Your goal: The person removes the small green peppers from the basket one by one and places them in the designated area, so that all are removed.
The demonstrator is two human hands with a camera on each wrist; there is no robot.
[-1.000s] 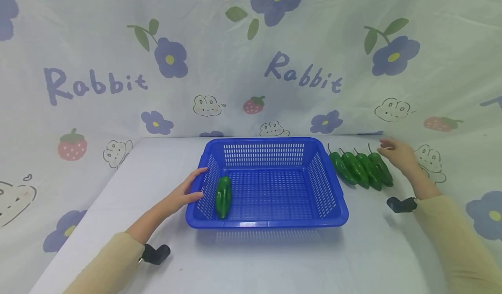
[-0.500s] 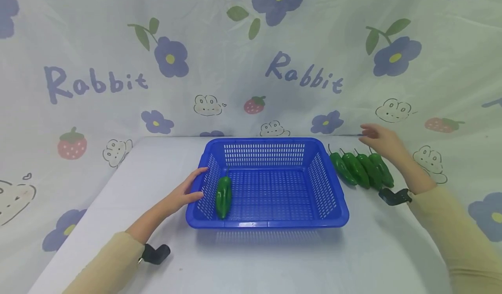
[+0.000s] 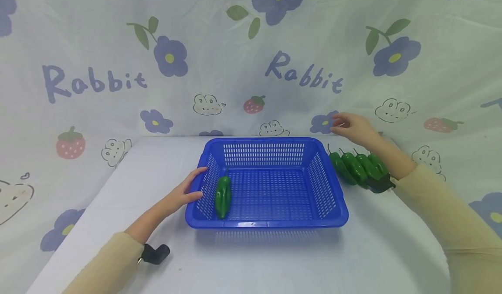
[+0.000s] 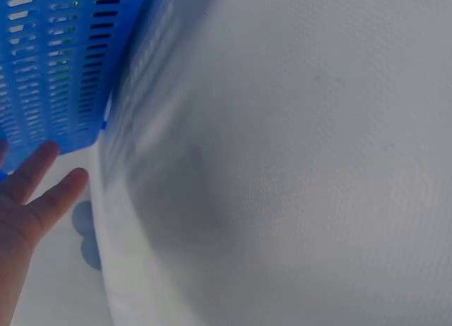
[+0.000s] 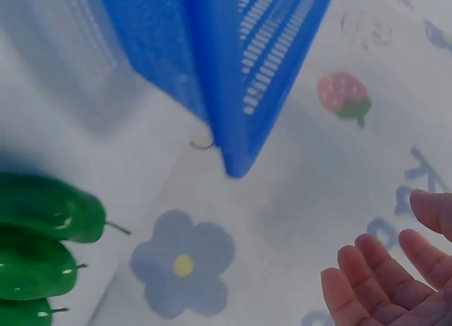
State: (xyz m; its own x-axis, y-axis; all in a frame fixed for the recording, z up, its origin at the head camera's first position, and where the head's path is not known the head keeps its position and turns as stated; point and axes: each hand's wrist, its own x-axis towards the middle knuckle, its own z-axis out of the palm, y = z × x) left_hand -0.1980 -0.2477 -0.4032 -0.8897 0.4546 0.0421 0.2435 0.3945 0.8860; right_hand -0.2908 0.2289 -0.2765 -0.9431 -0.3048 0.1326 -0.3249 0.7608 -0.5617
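Pale cloth (image 3: 227, 63) printed with flowers, strawberries, rabbits and the word "Rabbit" hangs behind a white table (image 3: 266, 263). At the left, the person's left hand (image 3: 182, 194) rests at the left rim of a blue basket (image 3: 266, 224), thumb and fingers spread wide rather than curled round it. Such a light, broad touch seems meant to steady the basket, with no sign of lifting.

Inside, one green pepper (image 3: 223, 197) lies along the left wall, its stem pointing away from the person. Tucked to that side, it leaves most of the perforated floor bare, perhaps to let other peppers lie alongside.

Just beyond the basket's right wall, four more green peppers (image 3: 354, 167) lie side by side on the table, stems also pointing away; they look lined up to be easily picked one by one. Whether the nearest touches the basket I cannot tell.

Over that row passes the right forearm (image 3: 396, 154), a black wrist device (image 3: 380, 184) partly hiding the peppers. The right hand (image 3: 354, 128) is raised near the basket's far right corner, fingers loosely bent and thumb apart, pinching nothing.
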